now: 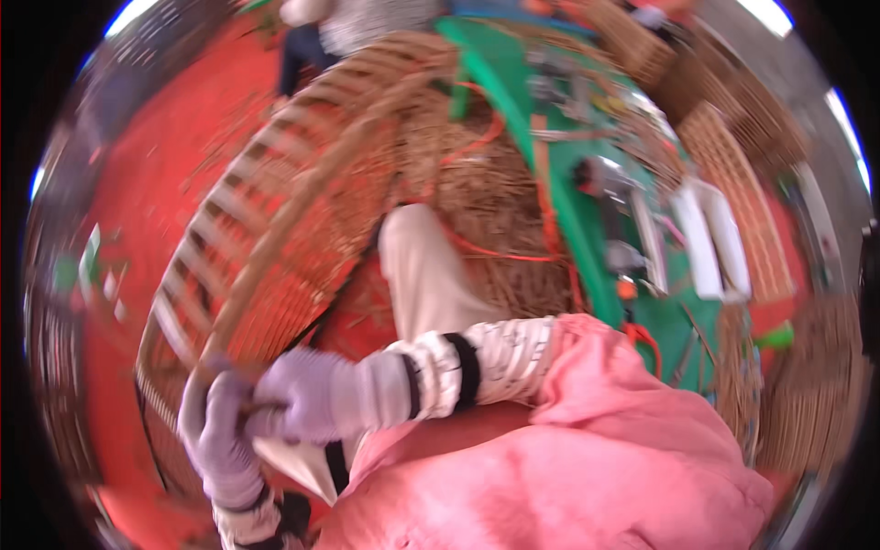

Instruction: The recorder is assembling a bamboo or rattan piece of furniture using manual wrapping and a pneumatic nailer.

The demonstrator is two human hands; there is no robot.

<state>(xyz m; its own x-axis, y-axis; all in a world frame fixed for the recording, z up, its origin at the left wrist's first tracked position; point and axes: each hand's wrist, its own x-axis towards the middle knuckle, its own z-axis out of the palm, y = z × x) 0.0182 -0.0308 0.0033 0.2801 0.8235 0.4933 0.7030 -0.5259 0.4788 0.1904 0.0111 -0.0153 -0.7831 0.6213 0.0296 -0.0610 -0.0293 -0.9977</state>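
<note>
Pink cloth (568, 458) fills the near foreground, bunched at our chest, and just past it our two hands in pale lilac gloves meet low on the left. Our left hand (215, 435) is curled shut around the lower end of the curved wooden rim of a large woven cane frame (275, 220), and our right hand (307, 399), reaching across in a white patterned sleeve with black bands (458, 362), closes its fingers (266, 412) on the same spot. We judge this double grip steadies the frame, which stands tilted against our knee in pale trousers (417, 266). Blur hides whether anything small sits between the fingers. Beyond lies a heap of loose straw-coloured cane strands (486, 202) on the red floor (137, 183). Farther right, a green tabletop (568, 211) carries tools, with woven panels (742, 192) behind it.
</note>
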